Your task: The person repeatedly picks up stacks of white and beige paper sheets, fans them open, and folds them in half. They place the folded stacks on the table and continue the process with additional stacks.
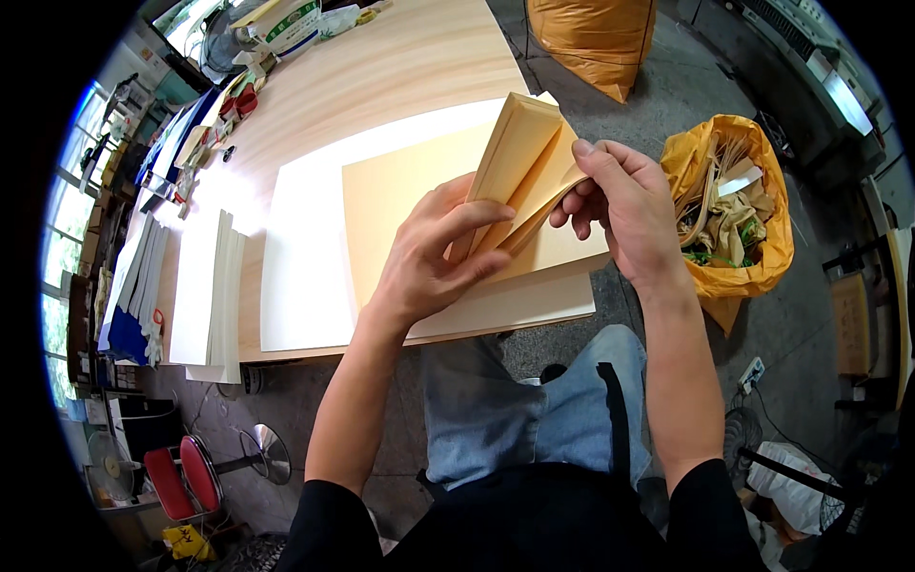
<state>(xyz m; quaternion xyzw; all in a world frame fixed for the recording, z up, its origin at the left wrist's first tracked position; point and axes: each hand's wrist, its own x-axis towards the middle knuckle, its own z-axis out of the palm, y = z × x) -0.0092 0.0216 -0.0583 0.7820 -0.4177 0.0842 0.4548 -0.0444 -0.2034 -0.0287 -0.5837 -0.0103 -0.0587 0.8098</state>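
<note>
A folded piece of tan paper [515, 162], shaped like a narrow bag or envelope with its layers parted, is held up over the table's near right part. My left hand [424, 248] grips its lower left side, with fingers and thumb around the folds. At its right edge, my right hand [629, 205] pinches a layer between thumb and curled fingers. Beneath the hands lies a large tan sheet [381, 195] on top of a bigger white sheet [300, 229]. The left hand covers part of the tan sheet.
White folded paper strips [200, 286] and a grey-white stack [138, 272] lie at the table's left. Red-handled scissors or similar tools [243, 100] sit farther back. An orange bag of paper scraps [777, 238] stands right on the floor. A red chair [195, 477] is lower left.
</note>
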